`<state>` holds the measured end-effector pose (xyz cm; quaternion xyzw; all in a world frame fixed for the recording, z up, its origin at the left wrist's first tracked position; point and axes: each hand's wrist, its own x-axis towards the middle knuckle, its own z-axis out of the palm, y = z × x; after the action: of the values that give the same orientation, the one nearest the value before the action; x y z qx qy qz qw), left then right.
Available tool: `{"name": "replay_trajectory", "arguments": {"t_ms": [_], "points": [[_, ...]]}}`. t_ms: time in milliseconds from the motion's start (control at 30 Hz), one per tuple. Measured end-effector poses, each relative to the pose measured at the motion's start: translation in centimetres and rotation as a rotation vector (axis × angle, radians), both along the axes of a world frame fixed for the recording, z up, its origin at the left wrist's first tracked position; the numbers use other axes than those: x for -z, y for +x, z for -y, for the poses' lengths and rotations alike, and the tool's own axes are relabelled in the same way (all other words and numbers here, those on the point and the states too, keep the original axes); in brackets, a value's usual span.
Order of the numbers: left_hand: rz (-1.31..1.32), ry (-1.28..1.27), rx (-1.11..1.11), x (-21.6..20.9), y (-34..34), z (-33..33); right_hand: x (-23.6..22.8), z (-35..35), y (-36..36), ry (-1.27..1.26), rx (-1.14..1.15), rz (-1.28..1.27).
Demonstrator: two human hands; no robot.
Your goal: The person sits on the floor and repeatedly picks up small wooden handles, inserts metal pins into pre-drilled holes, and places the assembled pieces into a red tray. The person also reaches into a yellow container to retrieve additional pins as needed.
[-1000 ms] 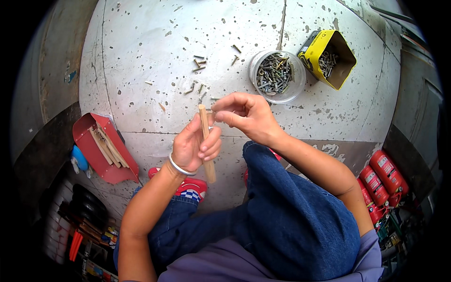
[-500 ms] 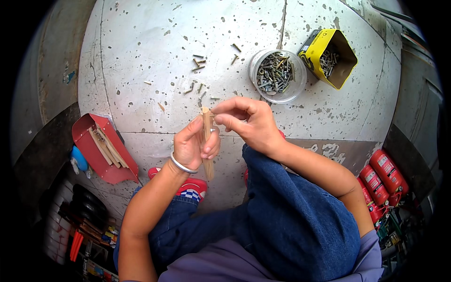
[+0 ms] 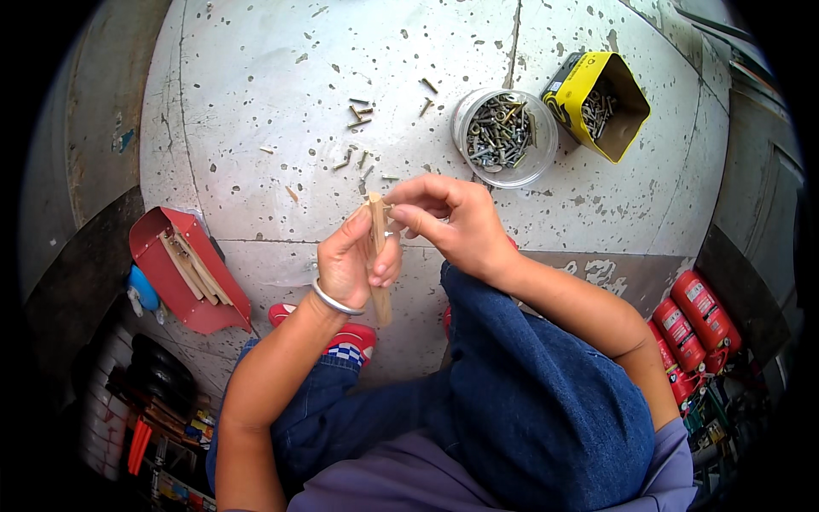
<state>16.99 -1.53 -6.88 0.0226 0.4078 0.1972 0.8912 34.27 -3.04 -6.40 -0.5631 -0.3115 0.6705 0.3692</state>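
Observation:
My left hand (image 3: 354, 247) is closed round a narrow strip of wood (image 3: 380, 294), held upright with its cut top end showing above the thumb. From the strip's right side sticks out a small silver bolt (image 3: 388, 234), close to my left fingers. With thumb and forefinger pinched together, my right hand (image 3: 456, 220) holds a thin bolt (image 3: 389, 207) against the right side of the strip near its top. The fingertips partly hide that bolt. Beyond my hands, several loose bolts (image 3: 359, 125) are scattered on the pale, chipped surface (image 3: 256, 68).
A clear round tub (image 3: 546, 154) of bolts stands beyond my right hand, beside a yellow and black tin (image 3: 636, 111) with more bolts inside. At left lies a red scoop-shaped container (image 3: 217, 316) holding several wood strips (image 3: 192, 269). Red fire extinguishers (image 3: 701, 311) stand at right.
Both hands stay almost in place. The strip's top has tilted very slightly to the right, and the right fingers keep their pinch.

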Motion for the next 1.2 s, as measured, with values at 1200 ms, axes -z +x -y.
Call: {"name": "replay_trajectory", "arguments": {"t_ms": [1200], "points": [[0.088, -0.045, -0.016, -0.2, 0.4, -0.2, 0.6, -0.7, 0.4, 0.383, -0.026, 0.248]]}}
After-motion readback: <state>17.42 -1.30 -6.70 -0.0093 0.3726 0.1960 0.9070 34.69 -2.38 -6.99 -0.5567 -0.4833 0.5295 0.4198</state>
